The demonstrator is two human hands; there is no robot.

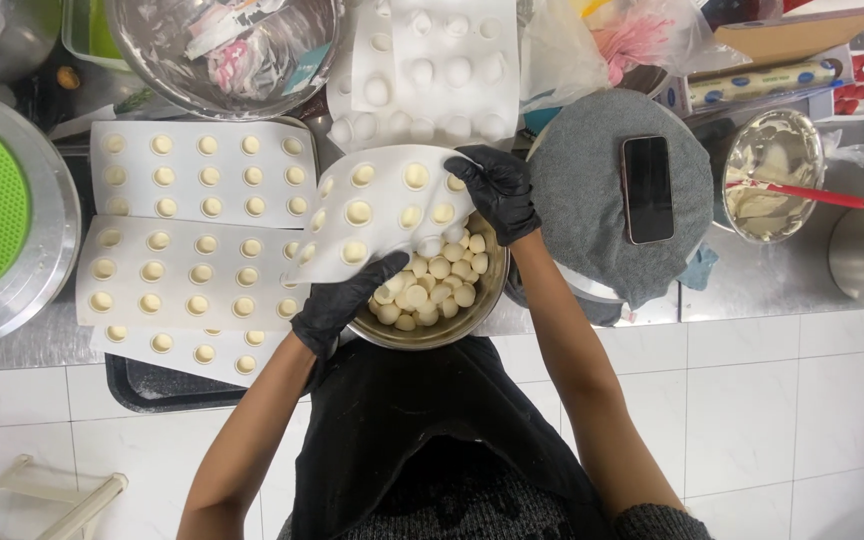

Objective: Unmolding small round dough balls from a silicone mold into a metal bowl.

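Nearest us, low in the frame, is our dark apron (422, 420), with both bare forearms rising from it toward the counter (772, 280). Just above, at centre, our left hand (344, 300) in a black glove pinches the lower edge of a white flexible mould (382, 210), fingers clamped on it. Our right hand (497, 190), also gloved, grips the mould's upper right edge, fingers closed over the rim. The mould bows between them, its long axis running from lower left to upper right, tilted over a steel bowl (482, 310) that already holds pale round pieces (432, 290). The bowl sits directly under the mould's right half, so both hands are equally close to it.

To the left lie filled moulds (202, 175) stacked flat, touching one another. Open room is scarce: a grey cloth-covered pot (582, 190) with a phone (647, 188) crowds the right. Farther up sit an emptied mould (452, 70) and a bowl of scraps (222, 50).
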